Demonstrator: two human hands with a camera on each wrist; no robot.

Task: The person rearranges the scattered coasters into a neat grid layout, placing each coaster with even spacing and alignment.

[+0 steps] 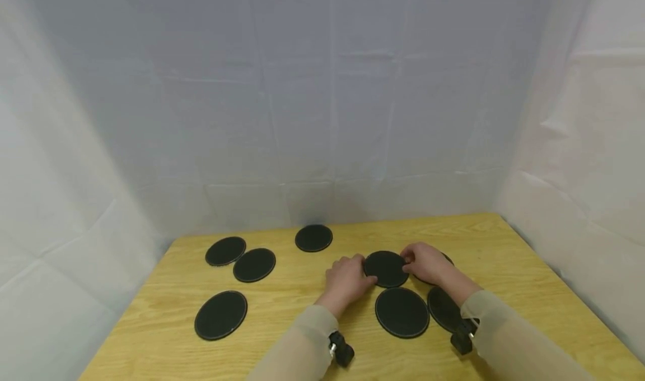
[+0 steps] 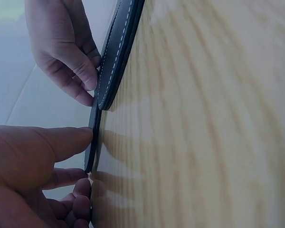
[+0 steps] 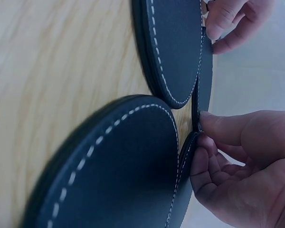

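Head view: both hands meeting over one black round coaster (image 1: 386, 269) near the middle of the wooden counter (image 1: 504, 246), slightly right of centre. Left hand (image 1: 346, 280) pinching the coaster's left edge, thumb on the rim; right hand (image 1: 425, 261) pinching its right edge, fingers curled onto it. Coaster tipped up off the counter between the two grips, as seen edge-on from the left wrist, with the left thumb (image 2: 61, 140) pressed against its rim and the right fingers (image 2: 78, 71) at the far side. Partly hidden under the right hand, another coaster (image 1: 446, 258). Just in front of the held one, a larger-looking coaster (image 1: 401, 312) lying flat, and beside it to the right one more (image 1: 444, 308), partly covered by the right forearm. White stitching around the rims plain in the right wrist view, where the stitched disc (image 3: 175, 52) overlaps the held one. Farther left on the counter, well apart from the hands: a pair of coasters (image 1: 225, 251) (image 1: 254, 265) just beside each other, a single one (image 1: 220, 315) nearer the front edge, and one (image 1: 313, 238) at the back by the white cloth backdrop (image 1: 322, 89).
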